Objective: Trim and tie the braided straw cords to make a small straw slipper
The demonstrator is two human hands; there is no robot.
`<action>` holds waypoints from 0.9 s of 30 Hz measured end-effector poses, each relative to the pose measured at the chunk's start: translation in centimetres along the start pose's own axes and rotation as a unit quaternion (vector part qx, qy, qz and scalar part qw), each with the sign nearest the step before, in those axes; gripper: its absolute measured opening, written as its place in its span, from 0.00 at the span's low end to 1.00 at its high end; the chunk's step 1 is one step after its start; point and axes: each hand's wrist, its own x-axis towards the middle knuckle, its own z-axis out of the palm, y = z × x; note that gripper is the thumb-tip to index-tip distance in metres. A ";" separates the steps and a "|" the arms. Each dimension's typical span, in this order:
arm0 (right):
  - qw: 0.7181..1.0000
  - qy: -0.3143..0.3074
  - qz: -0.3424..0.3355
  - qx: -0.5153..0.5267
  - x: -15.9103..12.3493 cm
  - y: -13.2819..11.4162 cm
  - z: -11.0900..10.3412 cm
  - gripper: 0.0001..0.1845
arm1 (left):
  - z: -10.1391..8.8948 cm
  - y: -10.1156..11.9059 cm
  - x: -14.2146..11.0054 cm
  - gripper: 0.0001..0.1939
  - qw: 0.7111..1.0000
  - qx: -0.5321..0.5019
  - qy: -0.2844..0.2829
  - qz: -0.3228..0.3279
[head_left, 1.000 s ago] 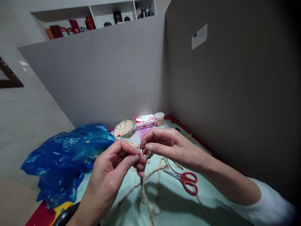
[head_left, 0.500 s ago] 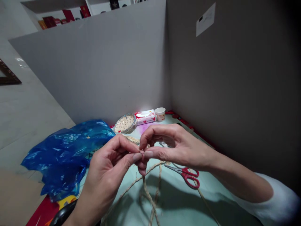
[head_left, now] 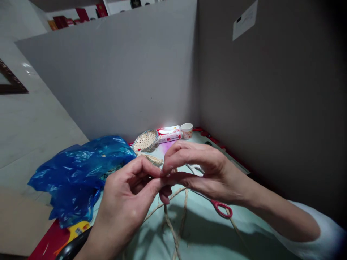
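Above the table, my left hand (head_left: 130,195) and my right hand (head_left: 200,169) meet with their fingertips together. Both are closed in a pinch on a twisted straw cord (head_left: 170,222), whose length hangs below the fingers to the tabletop. The exact spot they grip is hidden behind the thumbs. More of the cord loops to either side underneath. Red-handled scissors (head_left: 222,210) lie just below my right wrist, partly covered by the hand. A pale grey handle (head_left: 197,169) shows behind the right fingers.
A crumpled blue plastic bag (head_left: 78,173) fills the left side. Toward the back stand a shallow woven basket (head_left: 145,140), a tissue pack (head_left: 169,135) and a paper cup (head_left: 187,130). Pale straw strands (head_left: 151,159) lie behind my left hand. Grey partitions (head_left: 121,83) enclose the table.
My right thumb and fingers have shifted left across the left fingertips, covering the pinched spot. The right hand now hides more of the scissors. The view has shifted slightly.
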 end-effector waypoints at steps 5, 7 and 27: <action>1.000 -0.011 -0.007 -0.011 -0.1 0.2 0.0 0.04 | 0.3 0.2 -0.3 0.07 1.000 0.011 0.005 -0.021; 1.000 -0.007 0.018 -0.006 -0.1 0.1 0.1 0.04 | 0.2 0.2 -0.2 0.07 1.000 0.016 0.005 -0.018; 0.946 0.027 0.190 0.260 0.2 -0.1 0.4 0.03 | -0.7 0.5 -0.2 0.06 0.989 -0.091 -0.086 -0.074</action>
